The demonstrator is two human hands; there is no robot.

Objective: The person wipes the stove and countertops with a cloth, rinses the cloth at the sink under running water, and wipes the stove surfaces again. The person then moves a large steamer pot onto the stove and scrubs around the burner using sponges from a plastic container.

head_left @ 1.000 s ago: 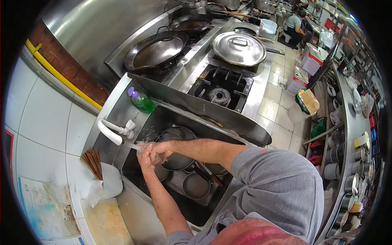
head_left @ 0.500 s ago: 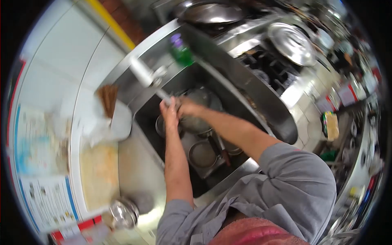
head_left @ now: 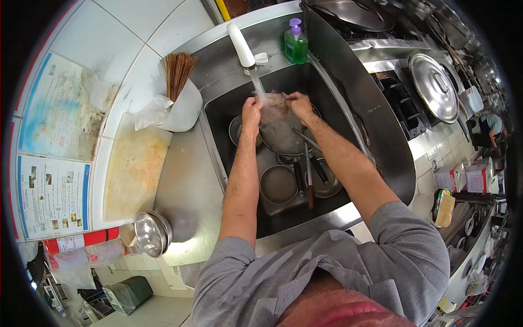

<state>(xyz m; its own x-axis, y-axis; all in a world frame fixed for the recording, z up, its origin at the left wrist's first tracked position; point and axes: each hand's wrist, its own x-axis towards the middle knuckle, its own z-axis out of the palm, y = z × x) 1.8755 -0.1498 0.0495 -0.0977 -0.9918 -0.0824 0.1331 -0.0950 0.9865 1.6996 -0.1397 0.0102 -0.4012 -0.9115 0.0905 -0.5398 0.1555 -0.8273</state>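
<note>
A limp, brownish-pink, cloth-like piece [head_left: 275, 106] is held between two bare hands over a sink, upper middle of the frame; through the head camera I find it too blurred to name its material. The left hand [head_left: 251, 114] pinches its left edge with bent fingers, and the right hand [head_left: 300, 104] pinches its right edge, fingers curled in. A stream of water [head_left: 257, 83] from the white tap [head_left: 241, 46] falls beside the left hand. Beneath, I see a large, round, grey pan [head_left: 283, 138] in the dark, rectangular metal sink [head_left: 306, 80], and a small, round, grey pan [head_left: 279, 185] lower in the frame, just beside black and brown handles [head_left: 298, 177]. A green bottle with a purple pump [head_left: 296, 48] stands at top centre. At upper left, a bundle of thin brown sticks [head_left: 178, 72] rises from a white container [head_left: 186, 113], near a stained, cream-coloured board [head_left: 133, 174]. Silver metal bowls [head_left: 150, 234] sit nested on the steel bench [head_left: 188, 188], lower left.
</note>
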